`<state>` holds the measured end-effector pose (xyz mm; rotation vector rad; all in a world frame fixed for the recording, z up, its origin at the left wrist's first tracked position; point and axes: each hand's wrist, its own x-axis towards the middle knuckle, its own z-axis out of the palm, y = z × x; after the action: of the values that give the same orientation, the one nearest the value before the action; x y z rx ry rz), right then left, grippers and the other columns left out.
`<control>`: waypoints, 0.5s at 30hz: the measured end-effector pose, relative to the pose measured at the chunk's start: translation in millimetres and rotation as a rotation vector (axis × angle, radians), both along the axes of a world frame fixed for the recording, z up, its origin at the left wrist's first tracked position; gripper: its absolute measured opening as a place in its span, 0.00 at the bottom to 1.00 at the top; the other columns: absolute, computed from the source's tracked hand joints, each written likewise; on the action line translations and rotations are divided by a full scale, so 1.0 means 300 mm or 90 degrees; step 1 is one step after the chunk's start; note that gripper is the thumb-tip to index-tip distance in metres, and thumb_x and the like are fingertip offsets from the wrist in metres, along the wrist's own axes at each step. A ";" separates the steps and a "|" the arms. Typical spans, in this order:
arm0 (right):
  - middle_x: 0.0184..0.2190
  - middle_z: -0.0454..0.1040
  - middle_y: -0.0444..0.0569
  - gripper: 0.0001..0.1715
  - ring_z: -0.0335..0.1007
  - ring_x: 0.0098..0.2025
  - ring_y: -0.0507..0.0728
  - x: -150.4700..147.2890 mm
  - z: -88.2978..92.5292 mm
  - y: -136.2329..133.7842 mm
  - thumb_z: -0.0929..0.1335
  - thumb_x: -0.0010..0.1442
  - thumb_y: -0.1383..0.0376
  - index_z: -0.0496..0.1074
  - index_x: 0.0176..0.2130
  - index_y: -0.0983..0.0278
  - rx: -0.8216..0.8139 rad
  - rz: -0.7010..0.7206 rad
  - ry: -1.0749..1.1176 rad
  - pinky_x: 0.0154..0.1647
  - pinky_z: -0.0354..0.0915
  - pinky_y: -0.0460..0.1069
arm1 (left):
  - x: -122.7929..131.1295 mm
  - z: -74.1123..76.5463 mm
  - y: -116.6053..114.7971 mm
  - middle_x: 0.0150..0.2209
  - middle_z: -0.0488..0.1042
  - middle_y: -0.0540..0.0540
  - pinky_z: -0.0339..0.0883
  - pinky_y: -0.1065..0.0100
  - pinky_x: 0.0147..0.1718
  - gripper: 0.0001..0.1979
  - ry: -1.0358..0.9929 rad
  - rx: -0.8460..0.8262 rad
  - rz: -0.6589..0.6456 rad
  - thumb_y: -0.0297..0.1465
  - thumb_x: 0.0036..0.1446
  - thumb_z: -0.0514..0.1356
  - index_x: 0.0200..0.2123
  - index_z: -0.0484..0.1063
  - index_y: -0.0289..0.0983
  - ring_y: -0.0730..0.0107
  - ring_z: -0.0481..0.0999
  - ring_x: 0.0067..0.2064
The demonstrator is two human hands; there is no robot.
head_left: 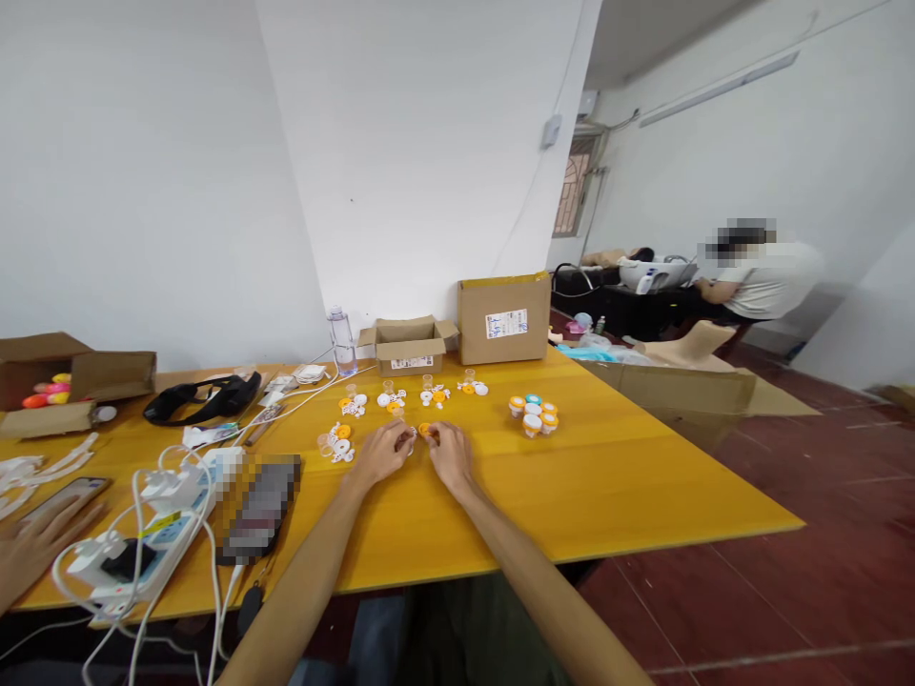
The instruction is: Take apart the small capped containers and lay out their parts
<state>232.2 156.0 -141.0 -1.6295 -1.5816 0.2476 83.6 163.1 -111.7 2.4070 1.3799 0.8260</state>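
Observation:
Both my hands meet over the middle of the yellow table (629, 476). My left hand (382, 452) has its fingers curled around a small white piece. My right hand (449, 452) pinches a small orange cap (425, 430) between its fingertips. Just left of my hands lies a little heap of orange and white parts with a clear cup (337, 442). Further back, several similar heaps of small parts (392, 400) lie in a row. To the right stands a cluster of finished small cups with orange, white and teal lids (533, 414).
Two cardboard boxes, a small open one (409, 347) and a taller shut one (504, 318), stand at the back. A water bottle (342, 341), black pouch (204, 397), power strip with cables (135, 553) and phone (261, 510) lie left. Another person's hand (35, 543) rests at far left. A person (758, 276) sits at back right.

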 end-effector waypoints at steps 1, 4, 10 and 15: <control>0.35 0.79 0.50 0.11 0.74 0.40 0.59 0.001 -0.002 0.001 0.67 0.55 0.75 0.76 0.31 0.60 -0.004 0.005 -0.014 0.42 0.64 0.49 | 0.001 0.001 -0.002 0.32 0.76 0.48 0.64 0.69 0.35 0.08 0.008 0.005 -0.004 0.28 0.58 0.55 0.34 0.74 0.40 0.68 0.73 0.32; 0.35 0.80 0.49 0.12 0.74 0.40 0.59 0.004 -0.009 0.007 0.67 0.55 0.76 0.77 0.31 0.60 -0.004 0.037 -0.025 0.43 0.63 0.49 | -0.002 0.002 -0.005 0.32 0.75 0.49 0.64 0.69 0.35 0.06 0.023 0.013 -0.016 0.28 0.56 0.56 0.33 0.74 0.41 0.68 0.72 0.32; 0.36 0.79 0.48 0.14 0.74 0.41 0.58 0.000 -0.022 0.018 0.66 0.55 0.77 0.76 0.32 0.60 0.009 0.056 0.011 0.41 0.64 0.47 | -0.010 -0.003 0.002 0.31 0.72 0.49 0.64 0.69 0.34 0.04 0.023 0.006 -0.046 0.28 0.55 0.57 0.31 0.72 0.40 0.69 0.70 0.30; 0.38 0.77 0.49 0.14 0.73 0.40 0.57 -0.007 -0.016 0.010 0.65 0.56 0.77 0.75 0.32 0.60 0.023 0.037 0.048 0.40 0.64 0.48 | -0.014 -0.014 0.016 0.30 0.70 0.49 0.63 0.69 0.34 0.05 -0.011 -0.004 -0.081 0.28 0.55 0.56 0.28 0.71 0.39 0.69 0.69 0.31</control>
<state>230.2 158.9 -145.8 -1.5314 -1.5683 0.3060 79.4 167.9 -115.9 2.4476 1.2072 0.8067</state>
